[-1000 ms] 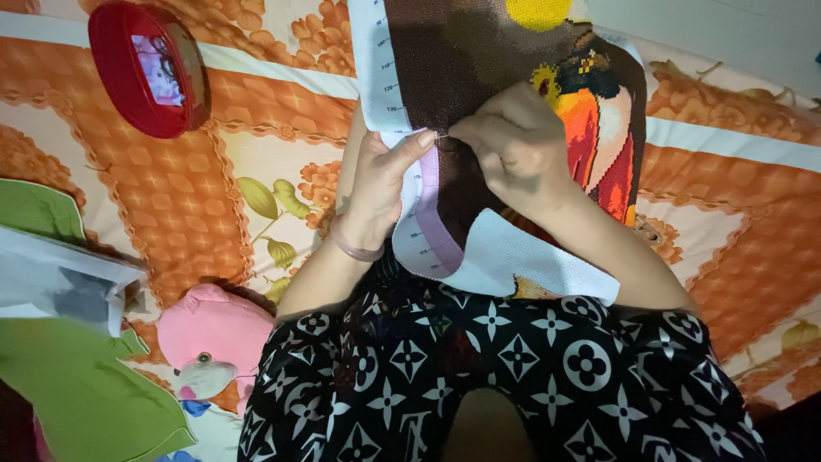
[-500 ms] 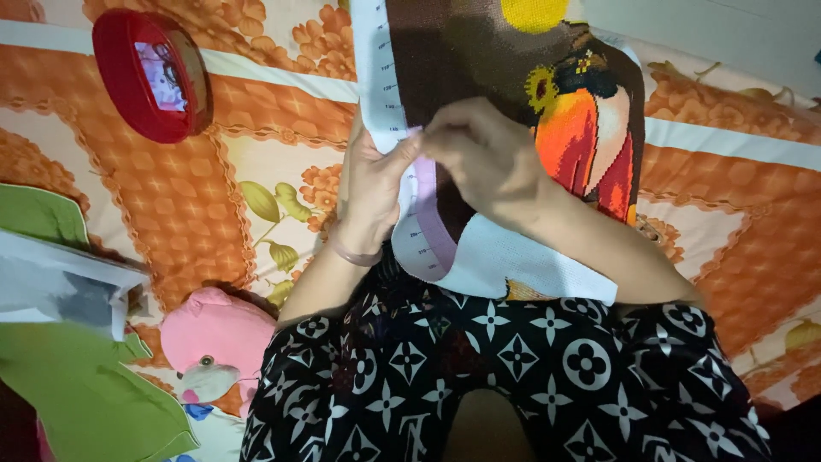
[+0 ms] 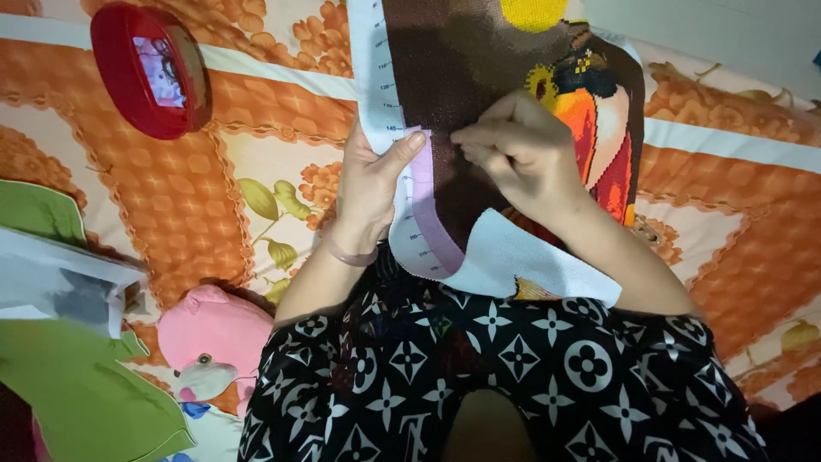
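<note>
A cross-stitch canvas [image 3: 462, 77] with a dark brown ground and a colourful bird picture lies over my lap. Its left edge is a white ruled strip with a pale purple band. My left hand [image 3: 372, 184] grips that edge, thumb pressed on the purple band. My right hand [image 3: 522, 154] rests on the brown area beside the bird, fingers pinched together near the left thumb; anything held between them is too small to see. The canvas's white lower corner [image 3: 530, 265] curls up over my black patterned clothing.
An orange floral bedsheet [image 3: 180, 205] covers the surface. A red round box [image 3: 150, 68] sits at upper left. A pink soft toy [image 3: 214, 338] lies by my left knee, with green cloth [image 3: 77, 402] and a clear plastic bag [image 3: 60, 287] at far left.
My right hand has slid leftward and down across the canvas toward my left thumb, uncovering more of the bird. My left hand keeps its grip on the edge.
</note>
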